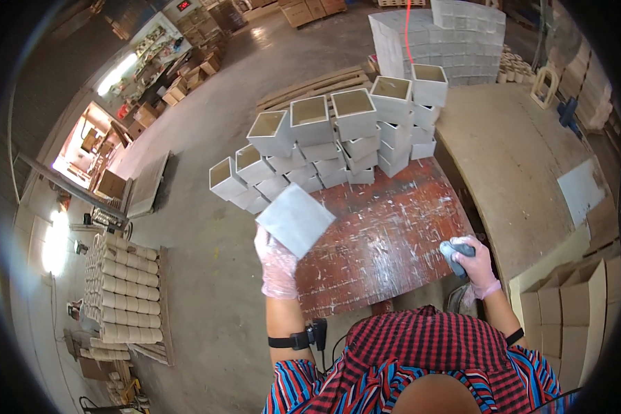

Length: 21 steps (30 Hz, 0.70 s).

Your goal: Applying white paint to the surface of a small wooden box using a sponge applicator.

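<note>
My left hand (276, 259), in a thin clear plastic glove, is closed on a white square box (297, 219). A flat pale face of the box is turned up, and most of my fingers are hidden beneath it. It is held tilted over the left edge of the red, paint-worn table (386, 241). Off the table's right side, my right hand (477, 265), also gloved, grips a soft grey-blue pad (455, 257) that looks like a sponge. The sponge and the box are well apart.
Stacked open-topped white boxes (310, 117) line the table's far edge. A brown board surface (504, 172) lies to the right, with cardboard cartons (566, 303) below it. A larger stack of white blocks (441, 48) stands behind. Piled cream cylinders (127, 293) are at the left.
</note>
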Tool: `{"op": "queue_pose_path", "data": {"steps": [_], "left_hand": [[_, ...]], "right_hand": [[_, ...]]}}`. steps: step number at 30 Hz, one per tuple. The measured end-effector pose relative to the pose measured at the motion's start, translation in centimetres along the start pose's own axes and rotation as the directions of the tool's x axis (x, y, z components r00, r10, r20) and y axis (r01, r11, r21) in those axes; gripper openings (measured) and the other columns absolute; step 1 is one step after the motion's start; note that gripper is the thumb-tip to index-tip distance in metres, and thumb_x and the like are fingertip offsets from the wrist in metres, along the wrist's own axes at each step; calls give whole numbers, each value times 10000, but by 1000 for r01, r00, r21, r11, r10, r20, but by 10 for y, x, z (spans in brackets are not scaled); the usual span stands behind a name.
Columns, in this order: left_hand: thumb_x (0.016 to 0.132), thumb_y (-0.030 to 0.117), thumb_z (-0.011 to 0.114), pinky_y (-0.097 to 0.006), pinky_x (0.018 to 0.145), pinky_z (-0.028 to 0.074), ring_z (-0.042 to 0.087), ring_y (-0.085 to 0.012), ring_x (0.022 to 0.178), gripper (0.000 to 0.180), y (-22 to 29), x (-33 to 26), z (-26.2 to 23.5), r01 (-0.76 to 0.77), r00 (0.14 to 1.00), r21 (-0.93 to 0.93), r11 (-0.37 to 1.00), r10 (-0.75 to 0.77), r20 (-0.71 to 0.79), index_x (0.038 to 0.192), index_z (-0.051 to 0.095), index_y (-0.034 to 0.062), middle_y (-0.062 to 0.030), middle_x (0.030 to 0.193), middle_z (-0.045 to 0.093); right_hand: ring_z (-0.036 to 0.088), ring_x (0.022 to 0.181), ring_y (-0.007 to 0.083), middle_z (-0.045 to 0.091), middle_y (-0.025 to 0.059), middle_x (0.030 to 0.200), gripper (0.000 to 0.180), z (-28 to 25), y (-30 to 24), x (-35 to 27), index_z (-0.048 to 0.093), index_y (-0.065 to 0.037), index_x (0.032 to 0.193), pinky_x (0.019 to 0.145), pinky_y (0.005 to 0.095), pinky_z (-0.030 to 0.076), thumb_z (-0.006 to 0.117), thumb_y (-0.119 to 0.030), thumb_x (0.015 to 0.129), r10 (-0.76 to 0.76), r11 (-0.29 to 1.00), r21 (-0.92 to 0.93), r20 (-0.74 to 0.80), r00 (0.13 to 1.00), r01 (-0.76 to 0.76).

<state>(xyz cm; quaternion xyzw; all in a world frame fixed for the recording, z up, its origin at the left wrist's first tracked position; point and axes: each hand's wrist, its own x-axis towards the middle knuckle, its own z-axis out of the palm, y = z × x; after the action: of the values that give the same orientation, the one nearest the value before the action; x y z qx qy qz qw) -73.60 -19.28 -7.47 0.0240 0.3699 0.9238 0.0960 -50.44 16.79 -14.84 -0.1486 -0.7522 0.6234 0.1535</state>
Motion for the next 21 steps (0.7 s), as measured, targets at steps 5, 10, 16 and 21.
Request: {"op": "queue_pose_path", "data": {"steps": [5, 10, 16, 21], "left_hand": [[944, 445, 503, -467, 1000, 464, 551, -301, 1182, 550, 75, 71, -41, -55, 997, 174, 983, 62, -36, 1305, 485, 30, -139, 1334, 527], [935, 492, 499, -438, 875, 545, 624, -257, 1064, 551, 128, 170, -67, 60, 995, 345, 937, -30, -92, 1268, 520, 53, -116, 1218, 605], [907, 516, 512, -387, 710, 594, 682, -227, 842, 521, 145, 292, -108, 237, 969, 494, 836, -166, -184, 1196, 571, 87, -111, 1053, 662], [880, 579, 506, -348, 664, 575, 657, -201, 732, 561, 138, 361, -132, 358, 933, 620, 698, -292, -210, 1149, 588, 94, -74, 966, 658]], "right_hand": [[615, 945, 172, 656, 74, 1000, 295, 23, 2, 15, 652, -2, 1017, 872, 309, 474, 698, -40, 728, 120, 993, 2, -32, 992, -120], [613, 954, 167, 660, 74, 1018, 291, 37, 1, 31, 651, 2, 1016, 882, 305, 476, 690, -19, 728, 232, 972, -11, -83, 969, -233], [612, 943, 168, 657, 74, 1006, 278, 47, 10, 38, 652, 3, 998, 878, 306, 478, 689, -5, 722, 284, 954, -60, -118, 952, -292], [612, 909, 160, 658, 76, 979, 274, 52, 10, 41, 649, 0, 1001, 861, 304, 481, 689, -11, 731, 317, 933, -136, -129, 939, -334]]}}
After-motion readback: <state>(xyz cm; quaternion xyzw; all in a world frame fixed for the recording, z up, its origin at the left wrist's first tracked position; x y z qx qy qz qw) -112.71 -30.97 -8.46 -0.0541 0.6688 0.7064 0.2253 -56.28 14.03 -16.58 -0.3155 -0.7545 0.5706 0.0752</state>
